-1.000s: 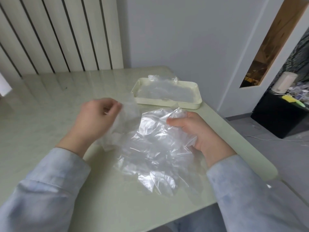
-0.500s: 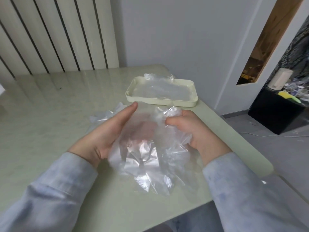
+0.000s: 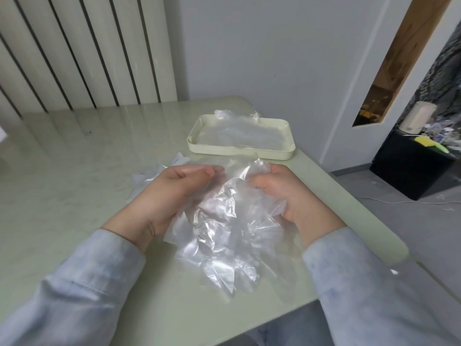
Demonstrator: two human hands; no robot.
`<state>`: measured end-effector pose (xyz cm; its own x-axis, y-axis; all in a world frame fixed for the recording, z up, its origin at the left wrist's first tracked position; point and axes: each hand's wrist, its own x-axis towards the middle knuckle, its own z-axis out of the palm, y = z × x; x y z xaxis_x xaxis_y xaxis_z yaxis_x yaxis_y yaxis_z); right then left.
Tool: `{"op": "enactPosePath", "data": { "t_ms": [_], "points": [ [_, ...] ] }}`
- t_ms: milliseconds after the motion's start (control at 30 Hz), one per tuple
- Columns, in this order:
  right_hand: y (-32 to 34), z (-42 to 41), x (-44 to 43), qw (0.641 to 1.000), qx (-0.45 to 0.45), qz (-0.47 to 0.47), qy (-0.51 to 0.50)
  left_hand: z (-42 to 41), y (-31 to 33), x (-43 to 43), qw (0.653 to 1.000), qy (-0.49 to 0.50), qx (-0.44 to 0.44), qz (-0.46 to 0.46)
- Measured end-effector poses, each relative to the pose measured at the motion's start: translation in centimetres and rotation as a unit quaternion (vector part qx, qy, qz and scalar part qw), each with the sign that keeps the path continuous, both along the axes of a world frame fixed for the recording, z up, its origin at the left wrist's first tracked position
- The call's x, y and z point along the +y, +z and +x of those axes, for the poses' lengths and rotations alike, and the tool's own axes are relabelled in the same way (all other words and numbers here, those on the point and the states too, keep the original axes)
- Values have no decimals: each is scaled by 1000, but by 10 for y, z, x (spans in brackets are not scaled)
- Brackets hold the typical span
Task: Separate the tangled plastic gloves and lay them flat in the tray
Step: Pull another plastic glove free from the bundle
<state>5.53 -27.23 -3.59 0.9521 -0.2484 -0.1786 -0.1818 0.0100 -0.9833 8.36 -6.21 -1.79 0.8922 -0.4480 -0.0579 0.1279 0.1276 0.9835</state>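
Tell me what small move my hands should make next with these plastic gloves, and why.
Probably draw the left hand and right hand gently apart. Each grips the top of the crumpled plastic gloves, which look bunched together, so no single one seems ready for the tray beyond, where clear plastic already lies.

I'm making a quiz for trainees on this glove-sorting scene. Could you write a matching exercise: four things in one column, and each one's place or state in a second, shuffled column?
Things
1. tray
2. tangled gloves
3. loose plastic piece
4. black cabinet

Places or states
a. gripped by the left hand and right hand
b. on the floor, right of the table
c. far side of the table, clear plastic inside
d. on the table, left of the left hand

Pairs: 1-c, 2-a, 3-d, 4-b
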Motion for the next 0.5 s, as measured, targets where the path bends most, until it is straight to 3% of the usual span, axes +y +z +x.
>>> {"op": "enactPosePath", "data": {
  "t_ms": [300,500],
  "points": [
    [4,-3,4,1000,6,-14,-2,0,-8,-9,998,44,24,24],
    [3,0,5,998,27,-42,-30,-5,-4,-11,996,-31,50,-68]
  ]
}}
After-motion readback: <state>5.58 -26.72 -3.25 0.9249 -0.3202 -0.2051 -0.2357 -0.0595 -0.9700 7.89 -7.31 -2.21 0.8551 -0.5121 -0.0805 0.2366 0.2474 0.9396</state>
